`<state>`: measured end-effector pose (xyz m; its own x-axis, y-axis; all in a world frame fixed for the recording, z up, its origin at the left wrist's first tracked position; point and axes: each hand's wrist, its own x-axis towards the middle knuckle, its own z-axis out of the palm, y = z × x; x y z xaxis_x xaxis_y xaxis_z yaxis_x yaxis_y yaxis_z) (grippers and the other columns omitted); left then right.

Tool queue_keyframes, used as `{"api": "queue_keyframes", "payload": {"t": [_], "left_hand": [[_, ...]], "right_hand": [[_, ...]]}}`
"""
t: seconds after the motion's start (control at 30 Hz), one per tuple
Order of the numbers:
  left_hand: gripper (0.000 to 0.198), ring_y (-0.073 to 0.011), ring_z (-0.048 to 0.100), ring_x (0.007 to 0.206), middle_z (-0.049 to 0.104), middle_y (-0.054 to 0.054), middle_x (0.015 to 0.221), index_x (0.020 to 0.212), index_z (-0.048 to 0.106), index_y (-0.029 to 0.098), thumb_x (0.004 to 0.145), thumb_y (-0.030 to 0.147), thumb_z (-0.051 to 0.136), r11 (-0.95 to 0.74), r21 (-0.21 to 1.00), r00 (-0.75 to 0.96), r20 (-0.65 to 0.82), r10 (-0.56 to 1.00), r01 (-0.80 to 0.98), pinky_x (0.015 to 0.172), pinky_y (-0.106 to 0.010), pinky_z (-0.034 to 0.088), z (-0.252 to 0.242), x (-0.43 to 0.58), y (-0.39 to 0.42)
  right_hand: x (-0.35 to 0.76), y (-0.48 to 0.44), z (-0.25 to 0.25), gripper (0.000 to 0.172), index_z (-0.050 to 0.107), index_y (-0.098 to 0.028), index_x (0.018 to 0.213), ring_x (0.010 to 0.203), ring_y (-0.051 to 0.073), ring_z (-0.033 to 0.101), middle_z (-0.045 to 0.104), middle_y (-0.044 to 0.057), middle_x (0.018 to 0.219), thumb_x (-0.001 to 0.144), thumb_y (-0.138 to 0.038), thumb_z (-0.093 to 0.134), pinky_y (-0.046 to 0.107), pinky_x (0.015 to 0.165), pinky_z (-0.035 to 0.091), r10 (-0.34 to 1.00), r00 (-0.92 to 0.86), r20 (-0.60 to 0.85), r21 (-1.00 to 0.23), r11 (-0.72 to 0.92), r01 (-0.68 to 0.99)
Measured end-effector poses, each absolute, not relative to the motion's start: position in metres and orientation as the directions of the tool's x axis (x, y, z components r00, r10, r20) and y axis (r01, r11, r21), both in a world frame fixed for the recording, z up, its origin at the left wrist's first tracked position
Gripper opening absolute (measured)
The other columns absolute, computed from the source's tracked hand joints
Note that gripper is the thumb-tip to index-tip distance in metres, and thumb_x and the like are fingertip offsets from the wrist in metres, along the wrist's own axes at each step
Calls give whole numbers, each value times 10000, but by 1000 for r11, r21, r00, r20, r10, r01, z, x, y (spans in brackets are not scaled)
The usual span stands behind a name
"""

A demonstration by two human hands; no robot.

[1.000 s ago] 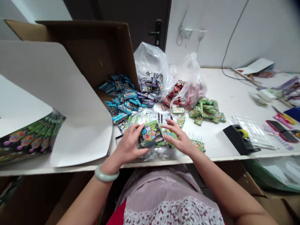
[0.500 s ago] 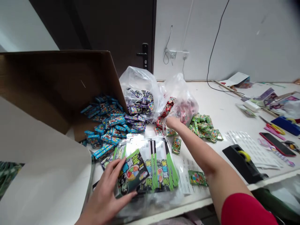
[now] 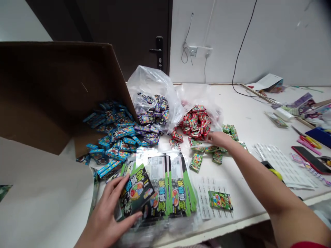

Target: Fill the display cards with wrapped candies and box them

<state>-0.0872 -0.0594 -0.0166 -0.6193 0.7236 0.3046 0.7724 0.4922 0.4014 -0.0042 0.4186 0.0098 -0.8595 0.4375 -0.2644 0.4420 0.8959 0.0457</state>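
Looking down from the head-worn camera, a white table is being shown with a flat black-and-green printed card being held at lower left by the left hand. The card's edges are being pinched between thumb and curled fingers, just above a row of matching black-and-green cards. The right hand is being stretched across the table, fingers kept together, at small green rectangular packets; whether anything is being pinched cannot be told. Compared with the earlier frame, that hand is being moved off a slack clear polythene bag, and a heap of small red packets is being left exposed before it. The held card is being kept near its earlier place, while blue boxes are being left spread beside a brown cardboard carton.
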Motion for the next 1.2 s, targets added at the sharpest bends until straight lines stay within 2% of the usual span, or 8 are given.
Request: {"api": "queue_keyframes", "payload": {"t": [0.17,0.27,0.5,0.63,0.77,0.9,1.03,1.2], "left_hand": [[799,-322,561,1175,460,-81,1340,1474,268,361,786,501,649,475,414,-609,295,737,776,950,-445,531,-19,-89,-55],[799,-324,560,1178,463,-83,1342,1473,275,354,783,479,657,457,423,-596,297,746,782,958,-447,525,-17,-89,-49],[790,-317,546,1193,443,-93,1359,1473,275,343,795,513,642,449,407,-580,295,759,795,972,-442,518,-13,-83,-43],[786,-306,539,1198,440,-91,1345,1477,262,326,811,530,625,479,402,-604,284,745,780,975,-423,516,-15,-83,-47],[796,-315,517,1200,428,-98,1329,1473,263,313,808,530,640,484,400,-607,280,744,778,988,-446,497,-14,-87,-45],[839,-328,467,1226,410,-113,1311,1474,242,290,792,489,688,418,394,-551,334,765,819,1038,-489,443,-11,-86,-32],[923,-352,434,1239,399,-150,1324,1472,237,242,743,482,750,364,365,-493,370,787,857,1059,-534,401,-16,-75,-20],[944,-357,438,1232,422,-164,1308,1472,260,187,723,445,773,345,329,-464,425,777,879,1045,-533,407,-17,-65,-23]], "right_hand": [[28,426,19,148,730,-186,856,837,235,677,743,95,898,817,-205,589,300,737,479,423,-873,-243,-73,889,452],[-5,418,27,244,695,-202,1016,977,204,655,723,82,1061,903,-211,479,289,861,464,434,-892,-125,-178,875,450],[-97,399,10,689,423,-56,1352,1174,346,569,609,283,1223,777,-309,706,430,969,410,635,-772,-1,-319,732,602],[-93,390,10,583,401,-129,1392,1095,276,608,632,177,1202,861,-310,561,384,935,459,590,-807,27,-495,709,502],[-52,361,18,515,388,-199,1406,840,178,649,649,49,938,901,-297,419,318,750,553,485,-874,-11,-694,626,356],[0,311,20,685,325,-295,1426,746,140,618,586,-6,873,800,-297,603,293,665,568,282,-959,-20,-965,247,93],[32,261,19,598,428,-280,1284,661,118,573,552,-49,749,746,-272,691,268,625,524,319,-944,88,-992,109,-56],[45,229,19,552,437,-269,1271,652,121,561,571,-39,770,779,-291,685,269,611,475,253,-966,59,-981,194,-9]]}}
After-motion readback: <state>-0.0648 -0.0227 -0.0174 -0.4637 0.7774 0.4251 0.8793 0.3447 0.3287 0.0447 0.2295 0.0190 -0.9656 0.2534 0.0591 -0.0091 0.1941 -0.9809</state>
